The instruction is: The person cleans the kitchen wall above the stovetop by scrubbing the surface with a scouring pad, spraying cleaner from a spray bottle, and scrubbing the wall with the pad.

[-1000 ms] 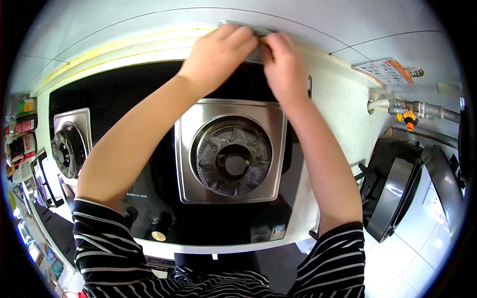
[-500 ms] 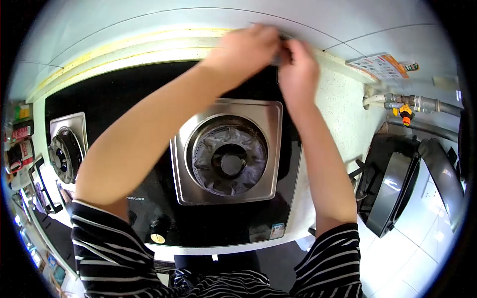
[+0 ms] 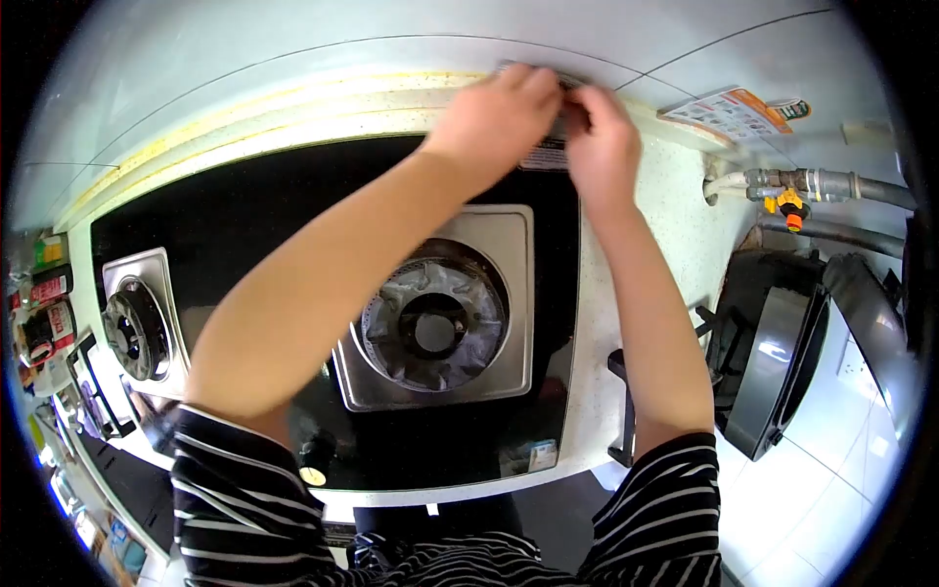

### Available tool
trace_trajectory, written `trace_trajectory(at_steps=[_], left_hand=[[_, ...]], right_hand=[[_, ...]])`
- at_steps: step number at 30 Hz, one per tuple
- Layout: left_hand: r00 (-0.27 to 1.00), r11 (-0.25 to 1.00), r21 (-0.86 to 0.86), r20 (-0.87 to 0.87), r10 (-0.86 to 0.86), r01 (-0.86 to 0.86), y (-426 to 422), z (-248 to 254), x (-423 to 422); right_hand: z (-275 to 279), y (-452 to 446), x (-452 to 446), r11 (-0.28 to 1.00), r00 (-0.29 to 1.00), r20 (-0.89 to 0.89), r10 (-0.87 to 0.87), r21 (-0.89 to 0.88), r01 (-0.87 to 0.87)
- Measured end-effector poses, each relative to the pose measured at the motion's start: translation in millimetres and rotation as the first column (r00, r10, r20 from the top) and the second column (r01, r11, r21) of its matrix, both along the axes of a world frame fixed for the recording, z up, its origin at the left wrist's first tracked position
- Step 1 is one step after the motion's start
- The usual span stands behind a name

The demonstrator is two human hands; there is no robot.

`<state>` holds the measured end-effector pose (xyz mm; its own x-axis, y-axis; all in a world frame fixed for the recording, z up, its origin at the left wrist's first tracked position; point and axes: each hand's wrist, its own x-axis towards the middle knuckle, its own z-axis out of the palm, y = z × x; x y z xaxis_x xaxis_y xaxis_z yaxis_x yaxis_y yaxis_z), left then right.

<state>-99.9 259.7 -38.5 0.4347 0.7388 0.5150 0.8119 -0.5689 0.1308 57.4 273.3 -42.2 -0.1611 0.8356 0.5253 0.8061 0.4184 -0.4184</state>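
Both hands are together at the ledge (image 3: 391, 106) behind the black glass gas stove (image 3: 284, 196). My left hand (image 3: 509, 117) has its fingers bent and closed against the wall side of the ledge. Close on its right, my right hand (image 3: 604, 142) is closed, thumb and fingers pinched. A thin dark grey thing (image 3: 571, 78) shows at the fingertips, mostly hidden, so its kind is unclear. Below my forearms sits the near burner (image 3: 435, 328) in its square steel tray (image 3: 430, 399). A printed label (image 3: 544, 158) lies on the glass beneath the hands.
A second burner (image 3: 135, 328) is at the left. On the right are pipes with a yellow valve (image 3: 787, 203), a leaflet (image 3: 732, 112) on the wall and a dark grey pan-like item (image 3: 768, 377). A black pan support (image 3: 623, 406) stands by the counter edge. Packages (image 3: 54, 323) line the far left.
The view has shifted a little. Both hands stay close together at the back ledge, with the fingers still closed; the label on the glass now shows beneath them.
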Motion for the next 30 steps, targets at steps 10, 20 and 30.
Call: trace_trajectory(at_steps=[10,20,30], left_hand=[[0.998,0.993,-0.105,-0.02,0.054,-0.056,-22,4,-62],[0.974,0.983,0.007,-0.135,0.18,-0.181,-21,3,-60],[0.988,0.995,-0.077,-0.136,-0.07,0.06,2,4,8]], right_hand=[[-10,-15,-65,1.0,0.995,-0.101,0.01,0.009,-0.009],[6,-49,-52,0.996,0.973,-0.226,0.057,-0.049,-0.07],[22,-36,-32,0.649,0.048,-0.75,-0.659,-0.6,-0.468]])
